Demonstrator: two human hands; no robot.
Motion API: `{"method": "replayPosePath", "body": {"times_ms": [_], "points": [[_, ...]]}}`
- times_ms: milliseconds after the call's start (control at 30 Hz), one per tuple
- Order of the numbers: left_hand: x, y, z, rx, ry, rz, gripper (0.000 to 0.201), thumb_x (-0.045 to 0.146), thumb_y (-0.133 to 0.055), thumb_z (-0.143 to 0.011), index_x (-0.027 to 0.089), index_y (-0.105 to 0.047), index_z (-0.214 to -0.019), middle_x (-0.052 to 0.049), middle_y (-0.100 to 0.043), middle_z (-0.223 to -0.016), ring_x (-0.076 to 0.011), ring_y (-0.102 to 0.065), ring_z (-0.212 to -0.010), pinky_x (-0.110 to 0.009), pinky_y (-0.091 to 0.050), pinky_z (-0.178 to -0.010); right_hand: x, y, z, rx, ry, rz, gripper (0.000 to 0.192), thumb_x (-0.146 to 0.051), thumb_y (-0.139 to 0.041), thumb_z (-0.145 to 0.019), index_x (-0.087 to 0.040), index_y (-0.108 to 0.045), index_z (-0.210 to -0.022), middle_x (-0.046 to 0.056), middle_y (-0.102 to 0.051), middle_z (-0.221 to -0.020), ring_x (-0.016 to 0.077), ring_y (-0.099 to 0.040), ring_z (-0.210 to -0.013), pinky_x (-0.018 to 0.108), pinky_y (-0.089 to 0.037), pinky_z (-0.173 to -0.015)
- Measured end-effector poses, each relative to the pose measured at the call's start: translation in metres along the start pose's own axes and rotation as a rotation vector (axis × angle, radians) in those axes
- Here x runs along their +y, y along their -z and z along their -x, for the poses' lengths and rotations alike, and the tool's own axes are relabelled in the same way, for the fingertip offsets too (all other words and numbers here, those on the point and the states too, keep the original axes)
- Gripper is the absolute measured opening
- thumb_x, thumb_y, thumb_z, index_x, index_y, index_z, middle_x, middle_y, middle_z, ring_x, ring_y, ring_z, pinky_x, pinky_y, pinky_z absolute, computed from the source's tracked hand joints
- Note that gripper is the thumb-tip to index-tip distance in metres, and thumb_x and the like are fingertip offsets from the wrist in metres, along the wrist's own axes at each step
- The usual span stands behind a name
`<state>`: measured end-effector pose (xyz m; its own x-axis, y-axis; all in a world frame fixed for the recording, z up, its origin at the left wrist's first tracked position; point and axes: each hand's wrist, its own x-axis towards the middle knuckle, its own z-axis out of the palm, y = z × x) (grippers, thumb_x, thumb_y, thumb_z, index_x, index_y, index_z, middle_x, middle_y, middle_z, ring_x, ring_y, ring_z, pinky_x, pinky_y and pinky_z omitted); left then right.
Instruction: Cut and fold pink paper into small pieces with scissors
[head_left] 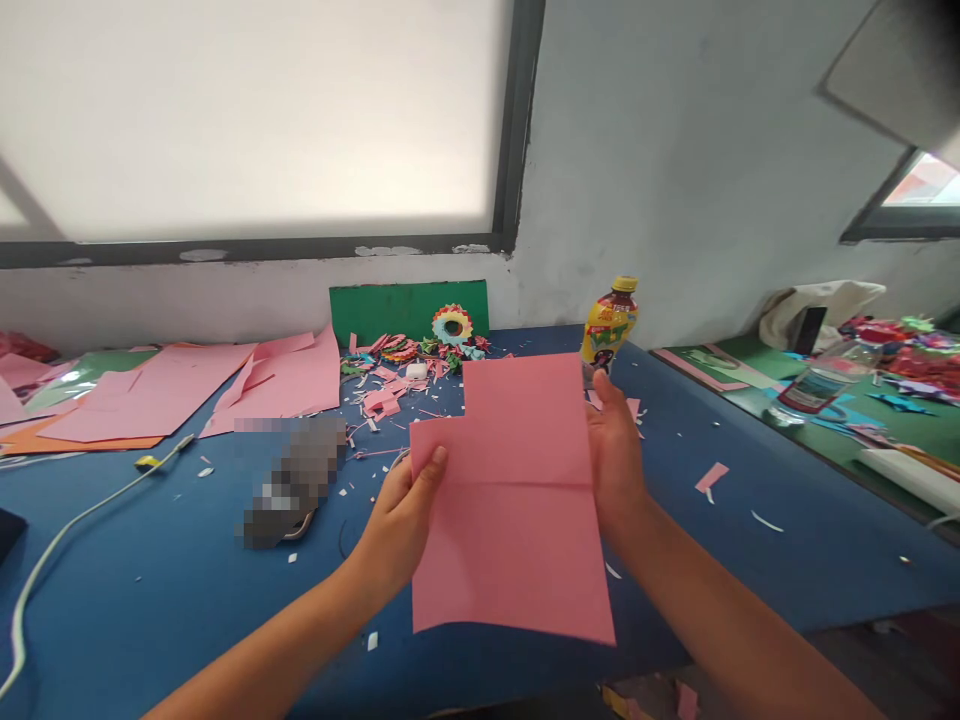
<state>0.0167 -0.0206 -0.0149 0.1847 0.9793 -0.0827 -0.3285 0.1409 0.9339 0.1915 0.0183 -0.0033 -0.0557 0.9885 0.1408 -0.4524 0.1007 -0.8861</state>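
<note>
I hold a pink paper sheet upright in front of me over the blue table. The sheet has fold creases and a square notch missing from its upper left corner. My left hand pinches its left edge, thumb on the front. On the opposite edge, my right hand grips from behind, with the thumb on the front near the top.
Several pink and orange sheets lie at the back left. Paper scraps and a colourful paper wreath sit by a green board. A yellow bottle stands behind the sheet. A white cable runs at left. A green table with clutter stands right.
</note>
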Motion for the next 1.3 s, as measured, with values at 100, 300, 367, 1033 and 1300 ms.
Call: {"method": "replayPosePath", "body": {"times_ms": [100, 300, 367, 1033, 1300], "points": [[0.001, 0.000, -0.002, 0.061, -0.047, 0.004, 0.040, 0.050, -0.061, -0.073, 0.016, -0.064, -0.094, -0.008, -0.068, -0.096, -0.0242, -0.064, -0.087, -0.029, -0.052, -0.069, 0.000, 0.006, -0.009, 0.135, 0.213, 0.084, 0.033, -0.052, -0.046, -0.078, -0.025, -0.063, -0.087, 0.004, -0.064, -0.097, 0.0216, -0.058, -0.093, 0.034, -0.049, -0.070], [0.001, 0.003, -0.005, 0.103, -0.121, 0.020, 0.040, 0.048, -0.059, -0.075, 0.017, -0.062, -0.101, -0.008, -0.067, -0.094, -0.0227, -0.065, -0.081, -0.028, -0.053, -0.062, 0.005, 0.010, -0.009, 0.116, 0.352, 0.514, 0.025, -0.037, -0.058, -0.077, -0.028, -0.062, -0.100, 0.001, -0.061, -0.103, 0.0151, -0.056, -0.090, 0.029, -0.048, -0.075], [0.001, 0.004, -0.006, 0.120, -0.140, 0.001, 0.041, 0.049, -0.058, -0.076, 0.018, -0.061, -0.104, -0.008, -0.067, -0.094, -0.0222, -0.065, -0.081, -0.027, -0.053, -0.060, 0.007, 0.009, -0.008, 0.086, 0.340, 0.525, 0.027, -0.036, -0.059, -0.077, -0.027, -0.061, -0.103, 0.002, -0.061, -0.101, 0.0152, -0.056, -0.090, 0.029, -0.049, -0.075], [-0.002, 0.007, -0.008, 0.214, -0.196, -0.029, 0.041, 0.051, -0.059, -0.074, 0.017, -0.062, -0.096, -0.006, -0.067, -0.088, -0.0206, -0.066, -0.070, -0.024, -0.052, -0.051, 0.010, 0.009, -0.007, 0.024, 0.235, 0.549, 0.027, -0.044, -0.065, -0.070, -0.023, -0.061, -0.086, 0.001, -0.055, -0.084, 0.0145, -0.053, -0.078, 0.029, -0.047, -0.070], [-0.001, 0.006, -0.006, 0.170, -0.187, -0.076, 0.045, 0.053, -0.055, -0.076, 0.018, -0.060, -0.104, -0.007, -0.067, -0.091, -0.0222, -0.066, -0.072, -0.027, -0.052, -0.053, 0.011, 0.005, -0.006, -0.007, 0.269, 0.356, 0.032, -0.036, -0.069, -0.068, -0.026, -0.055, -0.096, 0.001, -0.055, -0.097, 0.0142, -0.056, -0.082, 0.028, -0.050, -0.068]]}}
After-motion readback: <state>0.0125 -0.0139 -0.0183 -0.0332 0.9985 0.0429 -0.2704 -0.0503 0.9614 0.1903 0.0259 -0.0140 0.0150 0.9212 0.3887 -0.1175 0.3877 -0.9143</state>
